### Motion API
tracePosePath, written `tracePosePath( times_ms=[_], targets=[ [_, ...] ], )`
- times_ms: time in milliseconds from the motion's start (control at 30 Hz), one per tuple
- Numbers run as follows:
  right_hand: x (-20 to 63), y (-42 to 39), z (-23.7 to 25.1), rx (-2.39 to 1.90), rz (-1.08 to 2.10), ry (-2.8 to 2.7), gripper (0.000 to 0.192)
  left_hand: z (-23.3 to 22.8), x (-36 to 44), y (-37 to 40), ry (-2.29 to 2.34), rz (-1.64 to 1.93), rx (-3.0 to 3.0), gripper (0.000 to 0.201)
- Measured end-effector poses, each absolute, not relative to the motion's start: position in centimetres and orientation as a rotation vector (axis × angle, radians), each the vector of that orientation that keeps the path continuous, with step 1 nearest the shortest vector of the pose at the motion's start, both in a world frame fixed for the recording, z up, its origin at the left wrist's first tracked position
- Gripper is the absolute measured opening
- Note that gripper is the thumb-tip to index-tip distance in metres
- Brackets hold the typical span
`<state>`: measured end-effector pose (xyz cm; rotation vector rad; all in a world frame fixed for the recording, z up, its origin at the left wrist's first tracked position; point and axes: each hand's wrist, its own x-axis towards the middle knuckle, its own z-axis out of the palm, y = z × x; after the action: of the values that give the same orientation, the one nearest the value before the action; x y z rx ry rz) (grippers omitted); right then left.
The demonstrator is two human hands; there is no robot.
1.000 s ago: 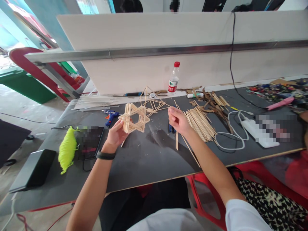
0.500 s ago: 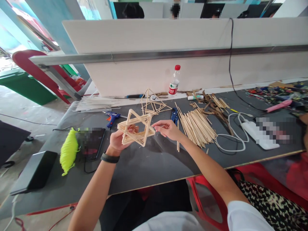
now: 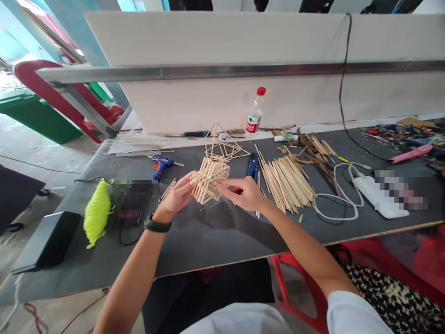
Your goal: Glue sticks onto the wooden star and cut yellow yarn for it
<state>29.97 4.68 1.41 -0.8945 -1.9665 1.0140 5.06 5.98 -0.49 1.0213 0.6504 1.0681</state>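
Between my hands is a star-shaped stick frame, built of several layers of pale wooden sticks and tilted so its stacked side shows. My left hand grips it at its left edge, with a dark band on the wrist. My right hand has its fingers closed at the frame's right side, thumb and index finger against the sticks. Behind the frame stands a thin stick pyramid. A blue glue gun lies to the left, and blue pliers lie right of the frame.
A pile of wooden sticks lies at the right, near a white power bank with its cable. A plastic bottle stands by the white partition. On the left are a yellow-green toy and a black box-like object.
The star frame has turned from showing its open star face to showing its layered side. My right hand has moved in against it. The camera view has shifted slightly.
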Motion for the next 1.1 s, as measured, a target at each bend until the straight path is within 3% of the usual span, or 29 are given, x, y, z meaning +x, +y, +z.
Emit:
tracePosePath(
  times_ms=[167, 567, 1100],
  targets=[
    [30.3, 5.0, 1.4, -0.849, 0.806, -2.164, 0.040, -0.4, 4.9, 6.0, 0.625, 1.036, 1.041, 0.034],
    [29.9, 5.4, 1.1, -0.869, 0.755, -2.200, 0.035, -0.4, 4.8, 6.1, 0.629, 1.016, 1.045, 0.033],
    [29.1, 4.9, 0.9, -0.842, 1.064, -1.996, 0.031, 0.2, 5.3, 5.7, 0.647, 1.013, 1.026, 0.034]
  ],
)
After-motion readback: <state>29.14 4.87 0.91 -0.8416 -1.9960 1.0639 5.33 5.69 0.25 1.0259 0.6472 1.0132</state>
